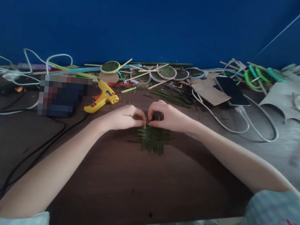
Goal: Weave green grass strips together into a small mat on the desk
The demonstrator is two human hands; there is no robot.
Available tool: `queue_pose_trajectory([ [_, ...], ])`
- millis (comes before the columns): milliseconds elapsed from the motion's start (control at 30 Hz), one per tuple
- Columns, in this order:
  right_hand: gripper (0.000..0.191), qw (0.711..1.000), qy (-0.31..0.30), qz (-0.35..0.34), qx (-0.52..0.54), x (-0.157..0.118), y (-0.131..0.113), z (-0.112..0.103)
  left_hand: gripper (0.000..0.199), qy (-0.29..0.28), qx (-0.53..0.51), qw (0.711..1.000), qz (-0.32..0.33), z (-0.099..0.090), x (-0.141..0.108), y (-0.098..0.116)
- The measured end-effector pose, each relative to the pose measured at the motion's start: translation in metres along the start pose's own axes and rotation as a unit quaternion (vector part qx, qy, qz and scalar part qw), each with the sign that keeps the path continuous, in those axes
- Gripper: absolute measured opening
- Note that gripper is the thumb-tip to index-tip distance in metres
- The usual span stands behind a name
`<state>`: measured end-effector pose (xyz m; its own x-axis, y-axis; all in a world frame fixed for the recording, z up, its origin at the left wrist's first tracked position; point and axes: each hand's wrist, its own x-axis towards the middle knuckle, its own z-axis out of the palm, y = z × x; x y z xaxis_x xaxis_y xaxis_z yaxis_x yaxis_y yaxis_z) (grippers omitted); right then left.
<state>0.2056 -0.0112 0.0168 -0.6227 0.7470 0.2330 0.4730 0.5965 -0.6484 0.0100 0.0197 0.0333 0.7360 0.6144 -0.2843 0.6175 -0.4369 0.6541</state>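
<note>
A small woven mat of green leaf strips (154,140) lies on the dark table in front of me, its loose ends sticking out at the sides and bottom. At its upper left edge my left hand (128,118) pinches the strips between thumb and fingertips. My right hand (167,117) is curled beside it, thumb and forefinger pinched at the mat's top edge. The two sets of fingertips nearly touch. Which single strip each hand grips is too small to tell. Behind my right hand lies a bunch of loose green strips (171,98).
A yellow glue gun (102,98) lies left of my hands, its black cord running to the front left. Round woven pieces (167,72) and sticks line the blue wall. At right are brown cardboard (211,90), a phone (231,90) on a white cable, and cut paper (287,94).
</note>
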Motion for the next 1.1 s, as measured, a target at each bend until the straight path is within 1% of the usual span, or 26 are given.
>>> queue_pose_trajectory([
  [133,0.006,1.000,-0.002,0.010,0.010,-0.001,-0.001,-0.002,0.023,0.013,-0.002,1.000,0.001,0.001,0.001,-0.001],
  [267,0.004,0.999,-0.005,0.006,-0.033,-0.002,-0.006,-0.004,0.023,0.012,-0.009,1.000,0.017,0.001,0.000,0.000],
  [400,0.005,0.998,-0.006,0.000,-0.061,-0.003,-0.008,-0.004,0.023,0.010,-0.005,1.000,0.017,0.002,-0.001,0.001],
  [533,0.007,0.998,-0.015,-0.016,-0.056,-0.004,-0.008,-0.002,0.022,0.015,-0.011,0.999,0.035,0.002,-0.001,0.003],
  [600,0.006,0.998,-0.015,-0.020,-0.054,-0.004,-0.008,-0.001,0.019,0.020,-0.015,0.999,0.028,0.002,0.000,0.004],
  [700,0.005,0.999,-0.005,-0.026,-0.048,-0.004,-0.008,-0.001,0.014,0.019,-0.003,1.000,0.005,0.003,0.000,0.005],
  [833,0.005,0.999,0.015,-0.036,-0.018,-0.004,-0.009,-0.001,0.013,0.023,-0.005,0.999,0.024,0.007,0.000,0.003],
  [900,0.004,0.999,0.041,-0.032,0.008,-0.004,-0.010,-0.002,0.015,0.031,0.002,0.999,0.020,0.009,0.001,0.001],
  [1000,0.006,0.991,0.136,-0.004,0.014,-0.002,-0.010,-0.007,0.018,0.035,0.003,0.999,0.014,0.011,0.003,-0.001],
  [1067,0.008,0.981,0.192,0.040,-0.009,0.000,-0.009,-0.012,0.018,0.030,-0.001,0.999,0.014,0.011,0.003,-0.001],
  [1100,0.011,0.977,0.198,0.075,-0.022,0.000,-0.009,-0.016,0.018,0.028,-0.001,0.999,0.015,0.011,0.003,-0.001],
])
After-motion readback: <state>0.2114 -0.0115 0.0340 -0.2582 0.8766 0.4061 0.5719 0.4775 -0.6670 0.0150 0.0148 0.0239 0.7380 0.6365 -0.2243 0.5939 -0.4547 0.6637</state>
